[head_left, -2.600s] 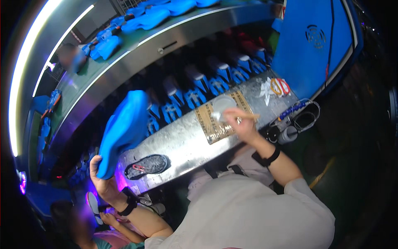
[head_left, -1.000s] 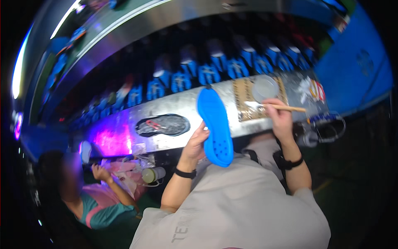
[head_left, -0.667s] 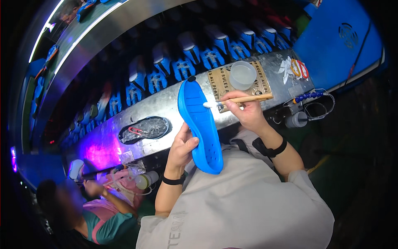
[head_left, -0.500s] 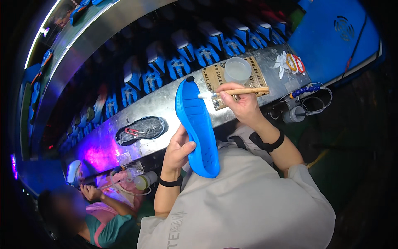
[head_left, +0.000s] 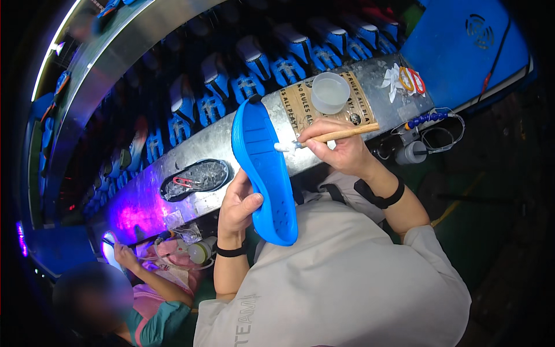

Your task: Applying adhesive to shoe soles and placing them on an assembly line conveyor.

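Brushing under way on a blue sole (head_left: 269, 173)

My left hand (head_left: 236, 203) grips it, held between my hands; my right hand (head_left: 342, 154) pinches a brush (head_left: 359, 130), tip at the sole's right rim. Brushing looks unfinished; how much is coated, I can't tell.

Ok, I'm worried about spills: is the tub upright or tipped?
Upright: the round tub sits rim-up on the cardboard.

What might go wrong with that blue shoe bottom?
Perhaps a few things. The white tip of the brush is right by the edge of the blue sole, so it might smear the rim. The left hand grips only one side, so the sole might twist. The right hand is near the open tub and might bump it.
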Tool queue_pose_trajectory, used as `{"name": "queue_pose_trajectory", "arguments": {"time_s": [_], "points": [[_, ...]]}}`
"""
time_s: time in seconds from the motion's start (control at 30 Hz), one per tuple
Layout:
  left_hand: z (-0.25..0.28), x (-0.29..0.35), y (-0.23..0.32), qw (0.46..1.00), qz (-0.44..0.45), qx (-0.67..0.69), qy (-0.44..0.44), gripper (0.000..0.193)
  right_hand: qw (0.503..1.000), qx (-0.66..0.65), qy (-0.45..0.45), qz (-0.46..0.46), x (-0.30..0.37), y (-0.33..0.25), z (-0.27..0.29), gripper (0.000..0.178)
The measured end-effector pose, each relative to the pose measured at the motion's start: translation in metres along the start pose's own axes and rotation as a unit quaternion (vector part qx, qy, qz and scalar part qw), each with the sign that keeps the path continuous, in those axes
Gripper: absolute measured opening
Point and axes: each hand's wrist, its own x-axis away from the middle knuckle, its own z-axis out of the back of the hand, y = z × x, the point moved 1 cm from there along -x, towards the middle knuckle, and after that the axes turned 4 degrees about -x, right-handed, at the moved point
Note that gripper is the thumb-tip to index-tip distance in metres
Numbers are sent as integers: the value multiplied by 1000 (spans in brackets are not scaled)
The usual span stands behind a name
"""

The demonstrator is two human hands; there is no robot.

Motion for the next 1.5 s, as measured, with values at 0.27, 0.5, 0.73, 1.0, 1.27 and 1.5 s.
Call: {"name": "queue_pose_trajectory", "arguments": {"time_s": [0.27, 0.5, 0.73, 1.0, 1.27, 1.5], "points": [[-4, -4, 4, 1000, -19, -15, -4, 84, 999, -4, -52, -2, 5, -13, 4, 6], [-5, -8, 7, 997, -57, -33, 44, 83, 997, -12, -79, 14, 12, -25, 4, 5], [-4, -9, 8, 996, -51, -34, 69, 86, 995, -18, -103, 2, 17, -34, 2, 7], [1, -14, -1, 922, -67, 378, -58, 78, 963, -260, 76, 0, 29, -24, 8, 17], [13, -1, -6, 881, -130, 446, -89, 56, 959, -262, 104, -35, 35, -8, 4, 20], [16, -2, 11, 903, -135, 393, -108, 61, 960, -250, 110, -65, 42, -2, 3, 21]]}}
